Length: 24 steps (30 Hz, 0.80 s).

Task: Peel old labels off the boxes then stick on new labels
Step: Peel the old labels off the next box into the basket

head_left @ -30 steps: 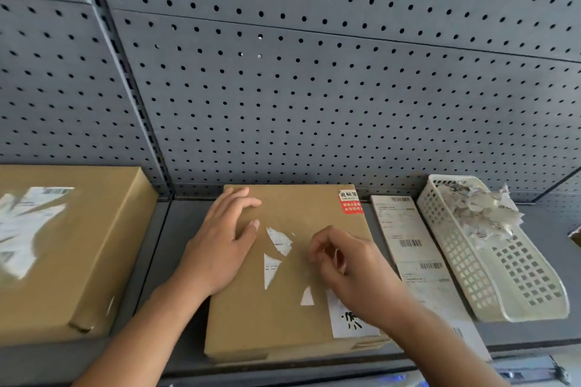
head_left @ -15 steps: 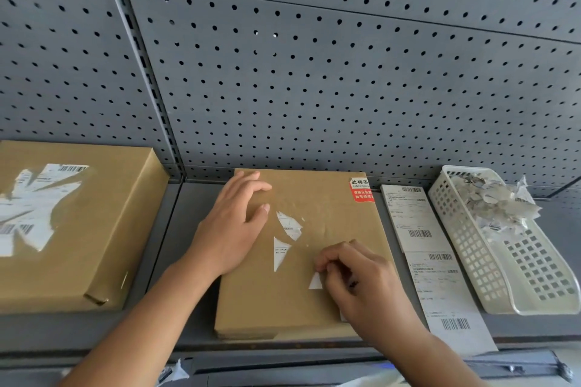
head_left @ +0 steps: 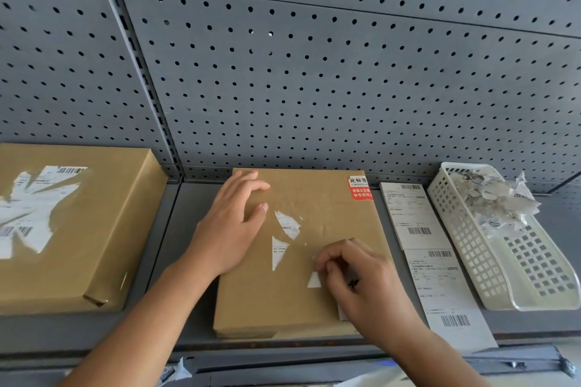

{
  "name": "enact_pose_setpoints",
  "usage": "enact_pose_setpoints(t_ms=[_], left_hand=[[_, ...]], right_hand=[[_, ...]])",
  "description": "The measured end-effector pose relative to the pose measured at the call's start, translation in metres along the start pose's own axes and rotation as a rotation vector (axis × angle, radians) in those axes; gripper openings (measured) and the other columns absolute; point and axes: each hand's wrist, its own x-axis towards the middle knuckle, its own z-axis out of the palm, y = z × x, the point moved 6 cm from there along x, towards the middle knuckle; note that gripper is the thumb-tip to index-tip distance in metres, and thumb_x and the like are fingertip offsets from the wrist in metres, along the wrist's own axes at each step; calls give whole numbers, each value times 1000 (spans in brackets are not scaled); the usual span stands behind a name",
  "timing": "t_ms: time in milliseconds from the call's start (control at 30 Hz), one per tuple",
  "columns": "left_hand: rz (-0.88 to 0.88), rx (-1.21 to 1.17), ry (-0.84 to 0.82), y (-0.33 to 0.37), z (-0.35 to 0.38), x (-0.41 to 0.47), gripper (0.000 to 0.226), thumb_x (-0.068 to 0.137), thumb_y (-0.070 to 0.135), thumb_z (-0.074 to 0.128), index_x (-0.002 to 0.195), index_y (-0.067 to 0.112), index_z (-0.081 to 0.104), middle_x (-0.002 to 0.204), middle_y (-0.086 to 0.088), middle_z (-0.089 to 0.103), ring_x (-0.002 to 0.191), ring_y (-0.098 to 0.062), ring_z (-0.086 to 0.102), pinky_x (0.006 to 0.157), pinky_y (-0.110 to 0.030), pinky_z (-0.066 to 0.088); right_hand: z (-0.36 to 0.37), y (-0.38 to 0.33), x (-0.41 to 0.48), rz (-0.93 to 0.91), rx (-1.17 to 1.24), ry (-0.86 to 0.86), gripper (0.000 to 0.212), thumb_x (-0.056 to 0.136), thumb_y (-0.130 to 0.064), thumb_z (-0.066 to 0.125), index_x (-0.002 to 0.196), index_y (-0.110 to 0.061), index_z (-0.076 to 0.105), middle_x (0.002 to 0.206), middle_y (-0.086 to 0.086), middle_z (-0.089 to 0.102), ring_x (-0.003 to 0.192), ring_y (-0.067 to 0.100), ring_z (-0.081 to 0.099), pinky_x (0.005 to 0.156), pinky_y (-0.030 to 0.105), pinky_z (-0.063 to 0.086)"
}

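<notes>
A flat brown box (head_left: 333, 223) lies on the grey shelf in the middle. White scraps of old label (head_left: 286, 225) still stick to its top, and a red sticker (head_left: 360, 188) sits at its far right corner. My left hand (head_left: 232, 229) rests flat on the box's left side, fingers straight. My right hand (head_left: 361, 283) is curled over the near right part of the box, fingertips pinching at a remaining piece of the old label (head_left: 342, 313), mostly hidden under the hand. A small white triangle (head_left: 313, 280) lies just left of it.
A second brown box (head_left: 94, 229) with a torn label stands at the left. A strip of new labels (head_left: 437, 264) lies right of the middle box. Beside it, a white perforated basket (head_left: 515, 267) holds several peeled scraps. A pegboard wall rises behind the shelf.
My right hand has dropped from above the box's middle to its near right part and stays curled there. The left hand has kept its place. The camera has tilted slightly.
</notes>
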Motion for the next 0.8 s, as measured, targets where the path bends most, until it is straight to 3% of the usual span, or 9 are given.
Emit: enact_pose_setpoints(t_ms=[133,267,500,667,800], left_hand=[[7,-3,7,-1,0,0,30,103,41,44,132,48,45,156,37,21,146,17,-1,113,-48,31],[4,-4,6,-1,0,0,30,103,42,44,132,49,45,156,37,21,145,17,-1,113,-49,31],[-5,-8,7,0,0,0,29,103,42,44,131,50,46,155,38,21,145,19,0,112,-49,31],[2,-9,11,-1,0,0,29,103,42,44,131,49,46,155,38,21,145,18,0,110,-47,32],[4,-9,13,-2,1,0,29,103,42,45,131,49,46,155,38,21,145,18,0,110,-46,32]], right_hand=[[4,0,-2,19,44,-51,25,83,-7,58,82,-30,67,83,-9,64,66,16,59,60,17,44],[-2,2,0,33,64,0,27,86,-2,59,85,-28,68,87,-9,67,75,16,64,63,21,49],[-3,2,0,85,149,-58,33,85,7,60,81,-25,69,81,-7,69,70,14,62,64,15,43],[4,1,-1,8,-3,-35,29,85,0,62,84,-28,68,84,-11,66,67,12,58,62,13,41],[1,0,-2,48,102,-99,30,85,1,61,84,-27,70,84,-8,68,71,17,61,64,18,45]])
